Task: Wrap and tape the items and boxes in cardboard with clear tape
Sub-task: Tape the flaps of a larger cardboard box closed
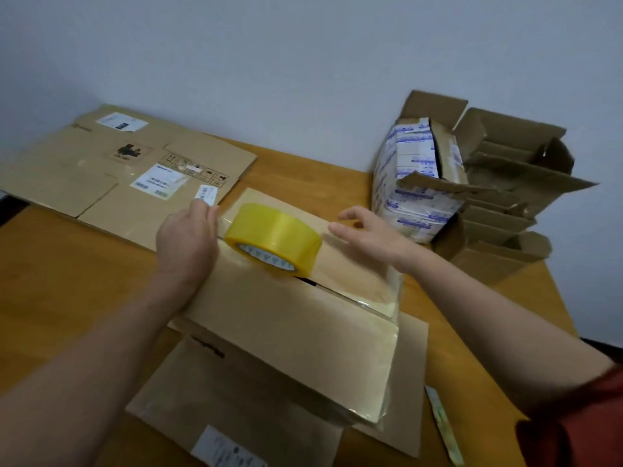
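A cardboard-wrapped parcel (293,335) lies in the middle of the wooden table, its top glossy with clear tape. A yellowish roll of clear tape (273,239) stands on the parcel's far part. My left hand (187,237) sits just left of the roll and pinches the tape's free end at the parcel's left edge. My right hand (367,235) hovers right of the roll, fingers spread and relaxed, holding nothing. A dark gap (308,281) shows where the wrap's edges meet under the roll.
Flattened cardboard sheets (111,170) with shipping labels lie at the back left. A box with blue-and-white print (411,176) and a stack of open cartons (505,197) stand at the right. Another flat sheet (236,409) lies under the parcel. A strip (443,426) lies near the table's right edge.
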